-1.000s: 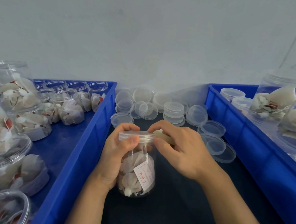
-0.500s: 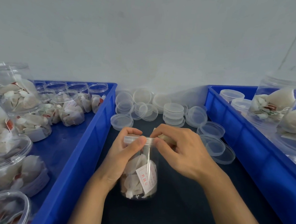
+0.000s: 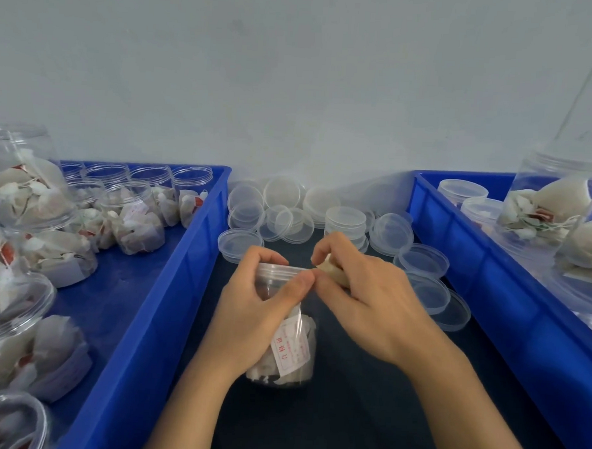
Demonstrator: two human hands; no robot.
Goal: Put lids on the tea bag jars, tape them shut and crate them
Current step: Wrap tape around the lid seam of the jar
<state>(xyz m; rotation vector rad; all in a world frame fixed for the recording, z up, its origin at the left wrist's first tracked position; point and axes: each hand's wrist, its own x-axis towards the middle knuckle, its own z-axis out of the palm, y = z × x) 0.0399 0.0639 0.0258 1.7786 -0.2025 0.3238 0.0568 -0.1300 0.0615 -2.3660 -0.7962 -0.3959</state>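
Observation:
A clear jar of tea bags [image 3: 289, 352] with a red-printed label stands on the dark mat between two blue crates. A clear lid [image 3: 275, 269] sits on top of it. My left hand [image 3: 252, 314] grips the jar near the top, thumb pressed against the lid's rim. My right hand [image 3: 363, 296] holds a small tan tape roll [image 3: 333, 272] beside the lid. A strip of clear tape [image 3: 298, 322] runs down the jar's side from the rim.
The left blue crate [image 3: 167, 306] holds several open jars of tea bags [image 3: 133, 221]. The right blue crate [image 3: 491, 269] holds lidded jars [image 3: 549, 203]. Loose clear lids [image 3: 344, 220] lie scattered and stacked on the mat behind the jar, against the white wall.
A strip of clear tape now runs down the jar's side. My left thumb has shifted onto the lid's rim, and my right hand with the roll has stayed close beside the lid.

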